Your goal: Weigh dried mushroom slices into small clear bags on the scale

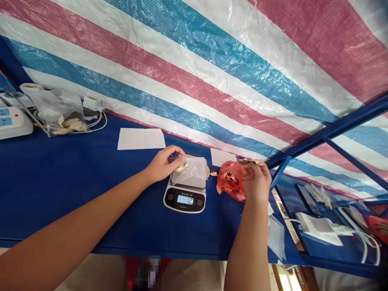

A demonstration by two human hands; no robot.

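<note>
A kitchen scale (184,201) stands on the blue tabletop, its lit display reading what looks like 7.2. On its platform lies a clear plastic bag (194,167) with pale dried pieces in its left end. My left hand (166,162) rests at that end, thumb and fingers closed on the bag. To the right, an open red plastic bag (230,182) holds brownish dried slices. Above its right edge, my right hand (257,178) pinches a thin, dark dried piece (245,161) whose kind I cannot make out. Some pale dried bits (213,173) lie between scale and red bag.
White paper sheets (141,138) lie behind the scale. At far left are a power strip (15,122), cables and a clear bag of pale pieces (70,123). Clear bags (275,236) lie right of my forearm. A blue metal frame (330,128) and striped sheeting (194,76) bound the table.
</note>
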